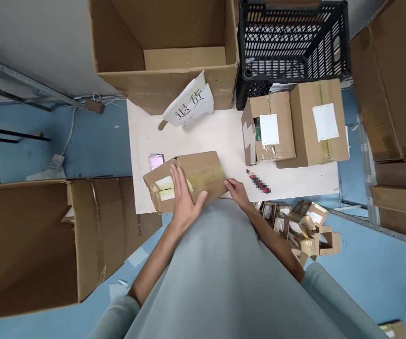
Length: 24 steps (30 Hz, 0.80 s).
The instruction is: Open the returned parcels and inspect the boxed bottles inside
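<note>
A taped cardboard box [203, 172] lies on the white table [217, 136] near its front edge. My left hand [183, 197] rests flat on the top of the box, fingers stretched out. At the box's right front corner, my right hand [236, 190] touches it with curled fingers. A phone [156, 161] lies just behind the box's left end. A red and black cutter [258, 181] lies on the table to the right of my right hand.
Two sealed boxes with white labels [296, 125] stand at the table's right. A big open carton [164, 52] with a paper sign [190, 103] and a black crate [295, 42] sit behind. Another large carton [47, 235] stands left; several small boxes [302, 228] lie on the floor at right.
</note>
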### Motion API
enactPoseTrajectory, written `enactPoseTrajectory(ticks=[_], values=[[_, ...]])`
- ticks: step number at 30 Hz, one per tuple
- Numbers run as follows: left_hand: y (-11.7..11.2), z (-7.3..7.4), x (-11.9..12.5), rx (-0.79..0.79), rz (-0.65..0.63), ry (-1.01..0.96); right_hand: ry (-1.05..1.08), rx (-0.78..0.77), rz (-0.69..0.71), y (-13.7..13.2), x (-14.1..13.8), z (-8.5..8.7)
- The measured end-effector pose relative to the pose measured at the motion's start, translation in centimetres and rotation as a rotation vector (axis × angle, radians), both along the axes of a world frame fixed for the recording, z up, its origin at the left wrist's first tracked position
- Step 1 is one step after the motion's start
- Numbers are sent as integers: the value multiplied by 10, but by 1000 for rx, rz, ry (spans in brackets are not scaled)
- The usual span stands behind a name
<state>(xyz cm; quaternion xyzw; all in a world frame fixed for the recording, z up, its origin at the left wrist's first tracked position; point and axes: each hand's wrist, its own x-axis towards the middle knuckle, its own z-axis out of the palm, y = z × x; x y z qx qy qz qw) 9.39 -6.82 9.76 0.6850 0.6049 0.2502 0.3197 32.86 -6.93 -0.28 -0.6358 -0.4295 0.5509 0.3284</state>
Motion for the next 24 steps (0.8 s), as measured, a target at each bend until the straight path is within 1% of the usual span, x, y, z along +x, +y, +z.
enactPoseTrajectory(ticks=[2, 5, 8, 10, 11, 13, 14, 17, 19, 21, 23, 24], values=[[5, 8, 6, -25, 6, -36, -17, 34, -21, -1, 0, 18], [11, 12, -3, -42, 11, -100, -81, 126, -39, -2, 8, 50], [10, 4, -17, -71, 3, -177, -209, 201, -50, -3, 16, 82], [5, -6, -23, -116, 16, -188, -298, 216, -35, -5, 16, 95], [1, -11, -25, -131, 26, -175, -335, 214, -19, -7, 14, 100], [-8, -18, -25, -111, 53, -112, -389, 195, 18, -12, 8, 103], [-11, -18, -24, -70, 67, -65, -405, 182, 32, -14, 4, 103], [-12, -12, -11, 83, 64, 80, -431, 156, 63, -24, -10, 101], [-4, -4, 2, 119, -16, 125, -441, 155, 84, -28, -18, 100], [5, 0, 16, 90, -139, 123, -432, 164, 107, -30, -21, 100], [13, -1, 24, 47, -223, 118, -396, 182, 109, -31, -18, 98], [15, -3, 25, 28, -239, 121, -376, 190, 101, -31, -14, 95]])
